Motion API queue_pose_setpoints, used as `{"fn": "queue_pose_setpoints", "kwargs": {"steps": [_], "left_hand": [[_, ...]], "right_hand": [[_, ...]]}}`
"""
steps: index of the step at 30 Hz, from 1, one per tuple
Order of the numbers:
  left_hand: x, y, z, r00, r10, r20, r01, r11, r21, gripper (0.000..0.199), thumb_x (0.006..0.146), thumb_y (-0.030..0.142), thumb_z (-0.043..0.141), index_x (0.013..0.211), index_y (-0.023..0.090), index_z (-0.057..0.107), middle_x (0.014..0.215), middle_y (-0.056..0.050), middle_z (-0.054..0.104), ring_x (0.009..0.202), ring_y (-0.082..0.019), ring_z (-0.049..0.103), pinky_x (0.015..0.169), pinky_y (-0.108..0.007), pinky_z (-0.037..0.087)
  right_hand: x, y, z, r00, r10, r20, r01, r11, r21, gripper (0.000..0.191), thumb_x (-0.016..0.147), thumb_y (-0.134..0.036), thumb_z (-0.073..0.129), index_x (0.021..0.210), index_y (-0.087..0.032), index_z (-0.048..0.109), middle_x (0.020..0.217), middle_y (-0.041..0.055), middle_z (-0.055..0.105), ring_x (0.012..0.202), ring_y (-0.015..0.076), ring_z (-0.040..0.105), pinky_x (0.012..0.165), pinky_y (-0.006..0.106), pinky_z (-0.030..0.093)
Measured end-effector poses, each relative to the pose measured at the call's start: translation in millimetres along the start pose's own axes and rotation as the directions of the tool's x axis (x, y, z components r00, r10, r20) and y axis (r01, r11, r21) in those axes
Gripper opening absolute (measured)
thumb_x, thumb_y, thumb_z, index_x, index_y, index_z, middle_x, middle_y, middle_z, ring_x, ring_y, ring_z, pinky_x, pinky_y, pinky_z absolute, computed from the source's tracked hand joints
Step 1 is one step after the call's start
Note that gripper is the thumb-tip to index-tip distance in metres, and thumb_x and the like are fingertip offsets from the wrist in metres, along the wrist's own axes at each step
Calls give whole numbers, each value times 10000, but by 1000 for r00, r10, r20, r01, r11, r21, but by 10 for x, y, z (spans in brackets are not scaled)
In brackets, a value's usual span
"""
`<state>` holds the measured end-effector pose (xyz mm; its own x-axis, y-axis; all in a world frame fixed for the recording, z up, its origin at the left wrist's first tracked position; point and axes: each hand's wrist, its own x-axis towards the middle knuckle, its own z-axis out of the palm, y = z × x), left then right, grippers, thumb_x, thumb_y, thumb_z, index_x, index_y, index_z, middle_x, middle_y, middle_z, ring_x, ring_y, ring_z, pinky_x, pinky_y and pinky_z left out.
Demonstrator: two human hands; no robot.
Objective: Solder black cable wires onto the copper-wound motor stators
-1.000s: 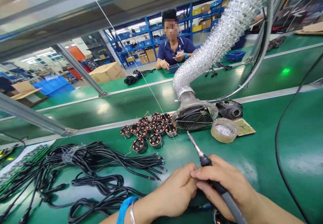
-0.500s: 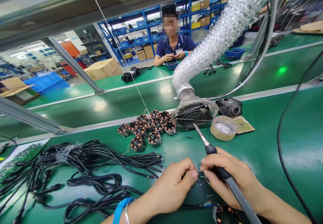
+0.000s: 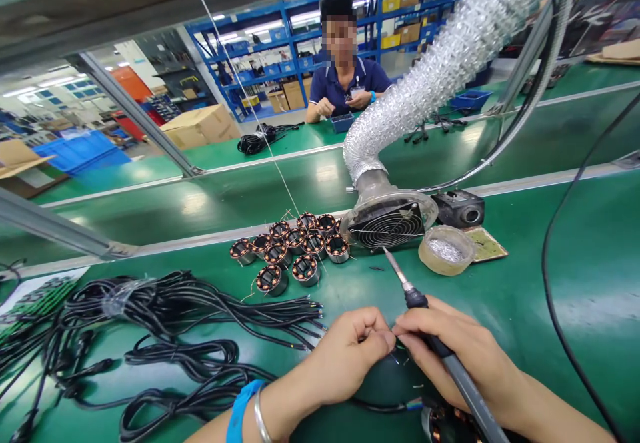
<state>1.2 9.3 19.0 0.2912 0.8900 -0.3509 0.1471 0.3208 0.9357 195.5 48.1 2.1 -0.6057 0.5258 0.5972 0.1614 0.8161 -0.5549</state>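
Note:
My left hand (image 3: 345,353) is closed in a pinch, thumb against bent forefinger, on thin wires whose ends poke out beneath the fingertips. A soldering iron (image 3: 416,298) lies in my right hand (image 3: 460,356), its tip pointing up and away toward the extractor fan. The thumb and forefinger of that same hand pinch close to my left fingertips, and what sits between them is too small to make out. Below my hands, a wound copper stator (image 3: 447,423) is partly hidden by the right hand. A black cable (image 3: 383,406) with coloured wire ends reaches toward it.
Several copper-wound stators (image 3: 277,254) stand near the fume extractor (image 3: 387,226). A round tub (image 3: 447,251) of silvery bits is beside a sponge pad (image 3: 485,244). Bundled black cables (image 3: 185,303) cover the left. Across the bench sits a co-worker (image 3: 345,83) with a blue tray (image 3: 343,122).
My fingertips have come closer together, and the view has shifted slightly. The co-worker's hands have moved apart above the tray.

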Motion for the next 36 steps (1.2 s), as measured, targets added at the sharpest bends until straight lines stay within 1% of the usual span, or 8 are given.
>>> {"fn": "queue_pose_setpoints", "kwargs": {"steps": [3,7,9,11,14,19,28,36], "left_hand": [[57,-20,18,997,-13,-71,7,996,-88,177,752,314,576,658,189,494,540,72,364,532,-95,294,524,-224,242],[104,-43,13,994,13,-104,-22,996,-82,135,731,276,550,642,181,512,544,60,401,527,-91,311,521,-218,252],[111,-56,12,995,28,-100,-34,997,-63,134,735,267,544,641,174,520,571,47,436,539,-90,323,524,-218,258],[111,-69,17,994,28,-105,-34,998,-55,140,746,268,548,647,172,523,579,45,440,541,-89,322,524,-218,257],[101,-81,29,993,8,-120,-14,999,-52,158,755,290,567,655,178,520,569,53,421,533,-91,318,515,-217,250],[88,-85,32,992,8,-124,-13,999,-40,175,765,313,573,662,183,518,568,60,405,534,-95,315,512,-218,239],[85,-91,42,993,23,-115,-25,999,-21,161,789,288,544,673,180,515,573,62,398,537,-95,313,516,-221,240],[74,-83,46,995,14,-98,-18,999,-34,179,810,298,554,683,180,508,573,72,372,532,-92,291,508,-220,230]], "right_hand": [[-18,-25,-28,995,-2,-97,-3,999,-43,318,916,-43,539,1183,-215,551,937,32,715,739,155,656,658,271,560],[-108,-96,-174,975,102,-198,-124,987,-102,427,936,-66,501,1326,-241,524,976,23,739,834,174,709,738,278,581],[-171,-132,-277,965,143,-219,-170,979,-112,457,960,-128,486,1398,-259,483,953,11,734,787,165,707,730,276,576],[-224,-157,-369,963,168,-210,-197,973,-123,408,971,-194,490,1370,-271,526,920,16,717,726,163,687,656,274,561],[-253,-169,-435,960,195,-202,-226,964,-142,260,953,-250,519,1180,-283,643,898,26,712,734,190,682,593,285,538],[-205,-177,-358,921,288,-264,-305,952,-23,123,947,-303,514,958,-261,629,788,23,676,627,194,647,493,289,476],[-185,-211,-269,904,329,-274,-324,944,64,131,958,-321,512,949,-263,630,774,13,658,626,184,625,514,282,458],[-169,-263,-316,945,265,-190,-268,963,8,149,898,-207,524,1000,-269,614,759,17,680,641,200,668,529,302,494]]}}
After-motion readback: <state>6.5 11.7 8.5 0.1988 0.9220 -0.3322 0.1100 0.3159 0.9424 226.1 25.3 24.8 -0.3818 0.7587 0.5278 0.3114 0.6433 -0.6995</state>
